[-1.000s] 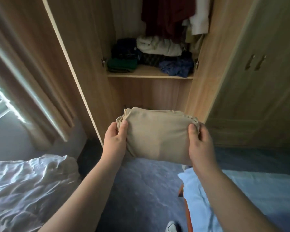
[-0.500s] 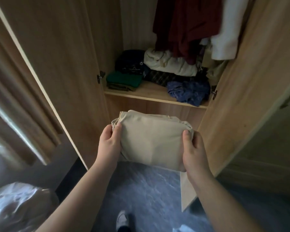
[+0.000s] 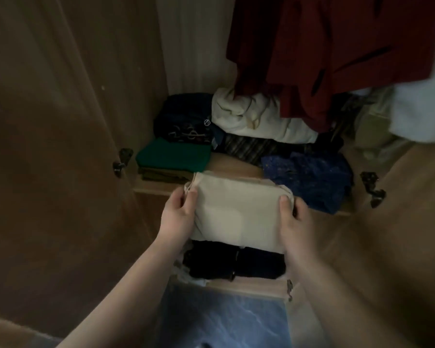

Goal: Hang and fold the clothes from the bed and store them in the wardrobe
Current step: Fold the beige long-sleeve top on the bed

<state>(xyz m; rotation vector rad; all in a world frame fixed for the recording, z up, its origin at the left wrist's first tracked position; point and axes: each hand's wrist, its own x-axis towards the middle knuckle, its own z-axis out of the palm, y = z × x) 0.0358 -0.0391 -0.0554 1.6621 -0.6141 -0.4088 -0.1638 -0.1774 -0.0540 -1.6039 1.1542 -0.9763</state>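
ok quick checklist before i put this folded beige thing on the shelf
1. Grip: left hand and right hand each hold one side of the folded beige garment, thumbs on top: ok.
2. Fold: flat and squared, nothing hanging loose: ok.
3. Free spot: a bare patch of shelf shows between the green folded garment and the blue garment: ok.
4. Patch wide enough for the garment: cannot tell.
5. Overhead: the red hanging clothes reach the back piles, not the front patch: ok.
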